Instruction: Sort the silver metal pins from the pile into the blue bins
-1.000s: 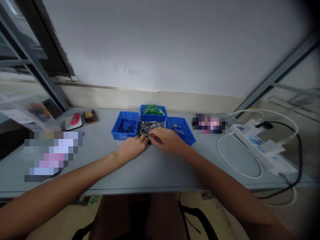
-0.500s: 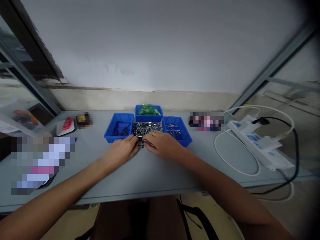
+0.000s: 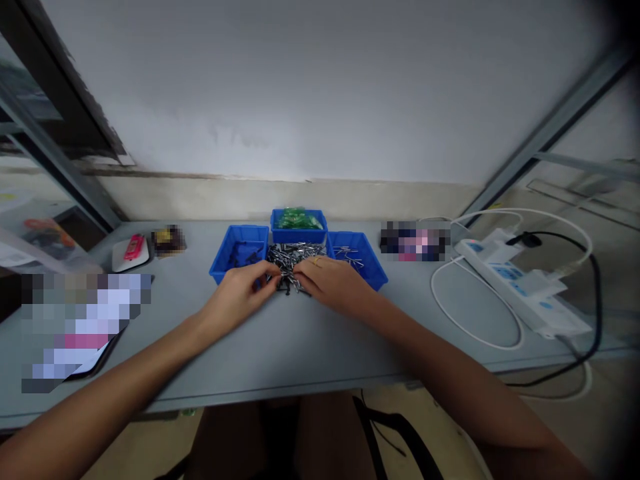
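A heap of small silver and dark metal pieces [image 3: 293, 253], like screws or pins, lies between blue trays. My left hand [image 3: 245, 290] is at the heap's left side, thumb and index finger pinched together. From the right, my right hand [image 3: 333, 283], with a ring on one finger, reaches into the same heap with fingers closed. Whatever sits between the fingertips is too small to make out. Dark pieces lie in the left blue tray [image 3: 220, 257], and thin silver pieces in the right blue tray [image 3: 367, 257]. Behind the heap, the back blue tray [image 3: 300, 236] holds green plastic packets [image 3: 297, 219].
On the right stand a white power strip [image 3: 525, 287] and looping cables [image 3: 470, 337]. At the left are a pink object [image 3: 134, 247] on a white pad and a blurred phone-like item [image 3: 95, 333]. A wall [image 3: 310, 100] closes off the back of the table [image 3: 280, 360].
My left hand has turned, its thumb and index finger now arched into a pinch. My right hand has shifted slightly right, uncovering more of the heap's front between the hands.
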`<control>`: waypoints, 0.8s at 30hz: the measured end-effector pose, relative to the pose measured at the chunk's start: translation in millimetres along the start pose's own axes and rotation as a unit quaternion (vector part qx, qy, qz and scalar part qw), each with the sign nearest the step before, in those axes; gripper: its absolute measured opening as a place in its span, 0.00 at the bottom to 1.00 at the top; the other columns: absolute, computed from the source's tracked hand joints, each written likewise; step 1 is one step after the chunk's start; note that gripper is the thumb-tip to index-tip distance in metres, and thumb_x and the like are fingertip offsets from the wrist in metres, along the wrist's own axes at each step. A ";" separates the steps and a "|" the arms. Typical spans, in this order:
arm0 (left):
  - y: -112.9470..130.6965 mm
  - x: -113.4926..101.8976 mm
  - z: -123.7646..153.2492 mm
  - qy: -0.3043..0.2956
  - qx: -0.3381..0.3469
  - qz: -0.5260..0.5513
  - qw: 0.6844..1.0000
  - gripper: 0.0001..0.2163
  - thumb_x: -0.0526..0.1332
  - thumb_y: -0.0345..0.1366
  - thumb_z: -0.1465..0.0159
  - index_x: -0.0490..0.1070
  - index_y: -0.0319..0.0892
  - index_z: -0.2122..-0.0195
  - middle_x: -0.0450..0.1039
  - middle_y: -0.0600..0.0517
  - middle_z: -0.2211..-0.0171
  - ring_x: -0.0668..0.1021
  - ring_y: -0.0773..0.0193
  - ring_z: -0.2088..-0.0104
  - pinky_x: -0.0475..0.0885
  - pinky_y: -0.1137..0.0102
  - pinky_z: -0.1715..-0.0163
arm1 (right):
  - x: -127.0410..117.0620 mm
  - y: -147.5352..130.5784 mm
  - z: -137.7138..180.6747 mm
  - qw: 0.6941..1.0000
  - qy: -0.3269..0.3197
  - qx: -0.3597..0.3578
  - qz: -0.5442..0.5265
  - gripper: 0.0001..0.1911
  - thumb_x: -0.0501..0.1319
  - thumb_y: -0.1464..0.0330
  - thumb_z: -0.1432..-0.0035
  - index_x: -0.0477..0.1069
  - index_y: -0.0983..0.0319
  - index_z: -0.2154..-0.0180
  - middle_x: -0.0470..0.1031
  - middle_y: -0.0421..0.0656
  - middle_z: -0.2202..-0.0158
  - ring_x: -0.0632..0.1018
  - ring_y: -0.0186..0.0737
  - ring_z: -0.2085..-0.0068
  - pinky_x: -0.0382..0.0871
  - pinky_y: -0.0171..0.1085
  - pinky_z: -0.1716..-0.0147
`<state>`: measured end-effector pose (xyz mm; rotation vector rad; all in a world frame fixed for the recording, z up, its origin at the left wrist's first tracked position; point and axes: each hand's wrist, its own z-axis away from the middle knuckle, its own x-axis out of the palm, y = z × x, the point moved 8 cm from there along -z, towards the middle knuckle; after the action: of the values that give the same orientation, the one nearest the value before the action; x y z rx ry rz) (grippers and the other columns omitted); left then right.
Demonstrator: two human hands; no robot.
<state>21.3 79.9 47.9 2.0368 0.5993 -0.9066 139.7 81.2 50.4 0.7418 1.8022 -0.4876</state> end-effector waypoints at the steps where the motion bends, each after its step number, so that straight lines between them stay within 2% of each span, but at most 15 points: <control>1: -0.2 -0.8 0.0 0.007 -0.001 0.001 1.000 0.08 0.56 0.36 0.39 0.70 0.41 0.61 0.74 0.55 0.71 0.72 0.72 0.78 0.67 0.76 0.75 | -0.1 -0.4 -0.1 1.000 0.001 0.000 0.001 0.14 0.45 0.66 0.35 0.67 0.62 0.62 0.73 0.42 0.66 0.72 0.36 0.62 0.59 0.35 0.66; 4: 1.8 -1.0 0.7 0.012 0.006 0.004 1.000 0.10 0.56 0.36 0.39 0.70 0.41 0.58 0.75 0.54 0.70 0.71 0.72 0.78 0.67 0.75 0.75 | -3.4 -0.7 -0.1 1.000 0.015 0.011 -0.009 0.14 0.44 0.66 0.34 0.67 0.62 0.62 0.74 0.42 0.66 0.73 0.36 0.62 0.59 0.34 0.66; 10: 6.2 0.3 0.8 0.005 0.031 0.009 0.999 0.09 0.57 0.37 0.39 0.72 0.41 0.61 0.74 0.53 0.70 0.71 0.71 0.76 0.67 0.75 0.74 | -9.8 1.7 -0.3 0.998 0.038 0.035 -0.045 0.12 0.46 0.66 0.35 0.67 0.62 0.61 0.74 0.42 0.65 0.73 0.36 0.62 0.61 0.34 0.65; 16: -0.4 -3.1 -0.6 0.043 0.015 0.041 0.998 0.10 0.58 0.38 0.39 0.73 0.41 0.61 0.75 0.51 0.69 0.72 0.70 0.75 0.68 0.74 0.73 | -13.0 3.9 0.4 0.996 0.049 0.043 -0.057 0.11 0.48 0.65 0.36 0.67 0.62 0.61 0.75 0.43 0.65 0.73 0.36 0.62 0.61 0.34 0.66; 20: 1.3 -6.5 -0.4 0.060 0.007 0.108 0.992 0.10 0.59 0.39 0.40 0.74 0.40 0.62 0.75 0.51 0.68 0.74 0.68 0.71 0.70 0.74 0.72 | -8.9 -1.6 0.3 0.999 0.021 0.015 -0.044 0.11 0.48 0.66 0.36 0.67 0.62 0.62 0.74 0.42 0.67 0.73 0.36 0.64 0.60 0.34 0.67; 24: 6.0 -5.0 1.0 0.046 0.003 0.164 0.985 0.09 0.59 0.38 0.40 0.74 0.40 0.64 0.75 0.50 0.67 0.75 0.67 0.68 0.71 0.74 0.70 | -4.2 -10.9 -0.1 0.999 -0.001 -0.024 -0.038 0.13 0.46 0.66 0.35 0.67 0.63 0.63 0.74 0.43 0.67 0.73 0.35 0.65 0.59 0.34 0.67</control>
<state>21.8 75.2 54.2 2.1123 0.2961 -0.6234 133.0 72.3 54.1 0.6419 1.8382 -0.4938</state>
